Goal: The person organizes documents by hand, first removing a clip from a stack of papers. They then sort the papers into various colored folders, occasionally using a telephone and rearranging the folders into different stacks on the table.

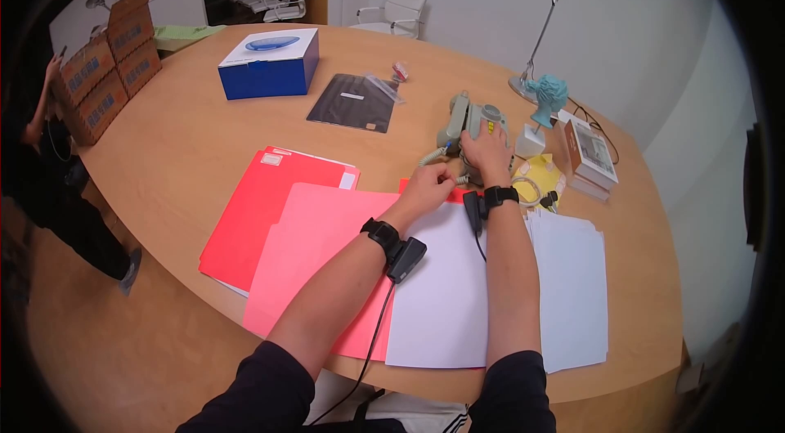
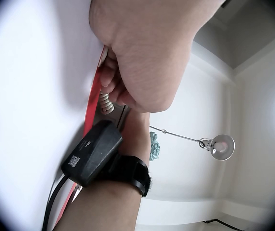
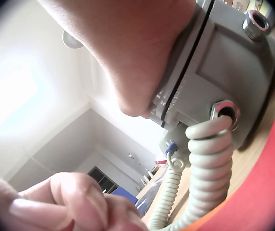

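A grey heavy-cased telephone with metal cable fittings stands at the middle right of the table, its handset along the left side. My right hand rests on top of the telephone, fingers reaching over its face. Just left of it, at the near side of the telephone, my left hand has its fingers curled, thumb and forefinger pinching at the coiled cord. In the left wrist view the coils show right at those fingertips. Under the left hand lie white paper and a pink folder.
Red folders lie left, a paper stack right. Beyond are a dark sheet, a blue-and-white box and a teal bust. Books and a lamp stand at right. Another person stands by cardboard boxes.
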`<state>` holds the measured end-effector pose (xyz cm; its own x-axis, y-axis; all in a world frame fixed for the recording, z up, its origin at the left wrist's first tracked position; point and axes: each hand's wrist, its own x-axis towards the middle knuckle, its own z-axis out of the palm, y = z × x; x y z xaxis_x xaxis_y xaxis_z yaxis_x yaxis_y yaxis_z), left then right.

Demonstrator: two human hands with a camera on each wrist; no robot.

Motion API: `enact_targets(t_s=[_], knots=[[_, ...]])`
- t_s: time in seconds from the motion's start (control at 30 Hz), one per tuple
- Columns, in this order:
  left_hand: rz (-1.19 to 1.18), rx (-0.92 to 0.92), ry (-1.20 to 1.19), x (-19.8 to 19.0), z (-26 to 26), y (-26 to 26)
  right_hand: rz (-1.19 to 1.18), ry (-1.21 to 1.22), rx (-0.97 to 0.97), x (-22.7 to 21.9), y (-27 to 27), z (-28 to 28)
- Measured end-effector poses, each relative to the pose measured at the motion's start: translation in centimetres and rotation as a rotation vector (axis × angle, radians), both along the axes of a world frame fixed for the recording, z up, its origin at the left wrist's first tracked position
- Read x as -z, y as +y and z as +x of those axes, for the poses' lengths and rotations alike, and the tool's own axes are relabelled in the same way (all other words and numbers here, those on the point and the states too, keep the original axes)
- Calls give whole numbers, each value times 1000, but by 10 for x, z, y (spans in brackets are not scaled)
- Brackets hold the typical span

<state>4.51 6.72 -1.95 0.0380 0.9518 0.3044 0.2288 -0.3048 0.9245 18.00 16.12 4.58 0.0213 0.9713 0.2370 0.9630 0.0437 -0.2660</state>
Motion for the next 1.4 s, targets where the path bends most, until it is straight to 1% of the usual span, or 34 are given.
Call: enact_targets(t_s=[0.33,0.47,0.77,1.4], knots=[[16,-3,16,1,0,2,1,-12,20,4,4,-1],[33,-2,6,7,0,6,-6,-10,17,2,3,-1],[10,-6,2,-2,0,-1,8,-3,16,1,2,-1],[18,-4,31,2,0,3,11,5,18,3,3,-1]])
